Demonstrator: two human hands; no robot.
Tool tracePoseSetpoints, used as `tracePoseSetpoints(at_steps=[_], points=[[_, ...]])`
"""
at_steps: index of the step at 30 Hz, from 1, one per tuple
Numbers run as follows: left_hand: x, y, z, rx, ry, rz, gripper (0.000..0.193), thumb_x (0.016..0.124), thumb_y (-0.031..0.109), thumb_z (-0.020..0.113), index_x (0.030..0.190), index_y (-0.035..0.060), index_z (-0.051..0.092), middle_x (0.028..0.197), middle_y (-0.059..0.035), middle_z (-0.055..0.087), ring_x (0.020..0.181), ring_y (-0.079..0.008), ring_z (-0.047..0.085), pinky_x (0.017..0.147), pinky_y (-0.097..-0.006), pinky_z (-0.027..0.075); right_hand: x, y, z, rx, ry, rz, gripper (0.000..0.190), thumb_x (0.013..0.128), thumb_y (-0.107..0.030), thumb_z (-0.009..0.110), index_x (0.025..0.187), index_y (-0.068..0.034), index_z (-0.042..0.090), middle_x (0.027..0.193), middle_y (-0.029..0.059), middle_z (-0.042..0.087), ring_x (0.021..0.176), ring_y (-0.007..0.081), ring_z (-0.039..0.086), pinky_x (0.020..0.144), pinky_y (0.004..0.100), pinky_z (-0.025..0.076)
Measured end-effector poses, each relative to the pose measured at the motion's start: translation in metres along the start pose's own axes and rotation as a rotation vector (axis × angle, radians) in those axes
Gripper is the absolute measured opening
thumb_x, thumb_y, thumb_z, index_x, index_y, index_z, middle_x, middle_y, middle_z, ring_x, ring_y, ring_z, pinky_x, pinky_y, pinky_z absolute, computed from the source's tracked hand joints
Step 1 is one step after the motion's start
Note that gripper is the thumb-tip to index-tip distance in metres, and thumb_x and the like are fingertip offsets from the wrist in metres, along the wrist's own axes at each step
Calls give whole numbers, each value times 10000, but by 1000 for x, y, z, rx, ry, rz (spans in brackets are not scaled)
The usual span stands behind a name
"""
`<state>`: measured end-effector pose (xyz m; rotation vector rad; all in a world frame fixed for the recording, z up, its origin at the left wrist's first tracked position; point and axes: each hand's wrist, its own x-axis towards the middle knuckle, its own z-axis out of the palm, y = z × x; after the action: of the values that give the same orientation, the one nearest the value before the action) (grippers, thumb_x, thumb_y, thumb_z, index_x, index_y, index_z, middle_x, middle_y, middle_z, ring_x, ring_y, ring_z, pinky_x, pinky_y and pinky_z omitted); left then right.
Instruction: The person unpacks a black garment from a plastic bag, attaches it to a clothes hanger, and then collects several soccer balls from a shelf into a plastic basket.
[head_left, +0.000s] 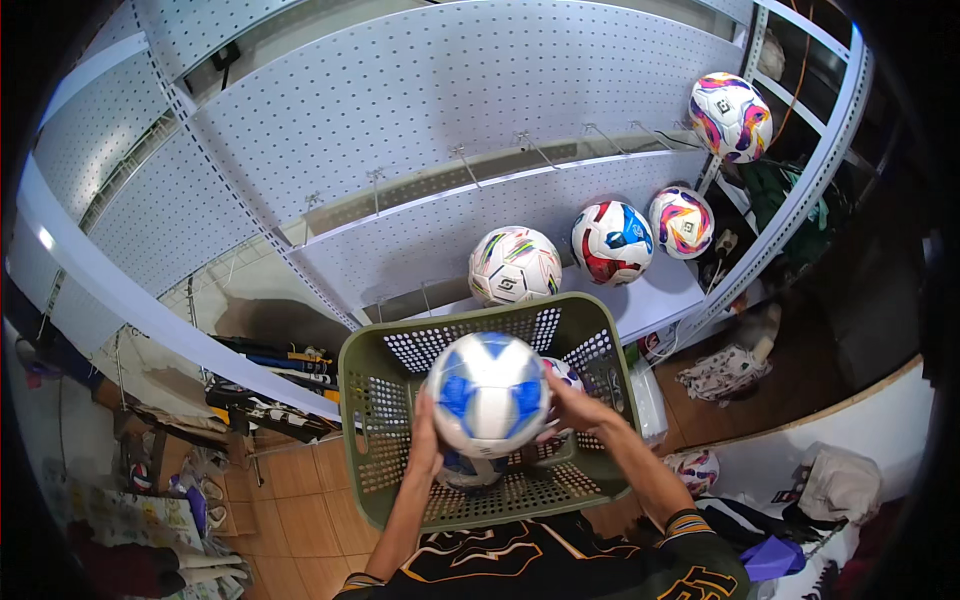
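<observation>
Between my two palms I hold a white football with blue patches (491, 397), raised over the olive-green plastic basket (352, 420). My left hand (424, 442) presses on the ball's left side. On its right side lies my right hand (574, 411). Down in the basket sits another blue-and-white ball (471, 472), partly covered by the held one. Part of a patterned ball (562, 373) shows behind my right fingers. Slight blur covers the held ball.
Beyond the basket, a white shelf (660, 304) carries a white ball with coloured streaks (516, 266), a red-and-blue ball (613, 243) and a pink-orange ball (681, 223). Another patterned ball (730, 118) sits higher at right. Metal hooks (465, 165) jut from the perforated panel (480, 90).
</observation>
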<state>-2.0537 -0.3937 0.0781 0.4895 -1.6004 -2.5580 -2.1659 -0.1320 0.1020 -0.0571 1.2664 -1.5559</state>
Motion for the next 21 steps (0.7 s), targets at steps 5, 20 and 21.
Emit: tracePoseSetpoints(at_steps=[5,20,21], points=[[-21,10,-40,-165,67,-239,874,921,717,397,1508,79,293,1523,-168,342,1372,-359,366,1069,-514,384,39,30,15,89,-132,-3,799,943,-672,418,1511,-130,270,1461,208,371,1135,336,553,896,493,534],[-48,16,-61,1133,635,399,571,849,116,701,1342,-21,448,1274,-241,452,1160,-394,497,994,-445,403,-99,-209,-256,838,260,-1171,812,904,-515,604,1459,-14,287,1475,236,391,1287,411,476,1028,509,449],[-51,17,-56,1128,622,413,571,849,116,701,1342,-21,448,1274,-241,452,1160,-394,497,994,-445,403,-107,-224,-273,914,305,-1209,866,891,-525,612,1478,-8,238,1474,258,381,1311,440,437,1046,528,428]])
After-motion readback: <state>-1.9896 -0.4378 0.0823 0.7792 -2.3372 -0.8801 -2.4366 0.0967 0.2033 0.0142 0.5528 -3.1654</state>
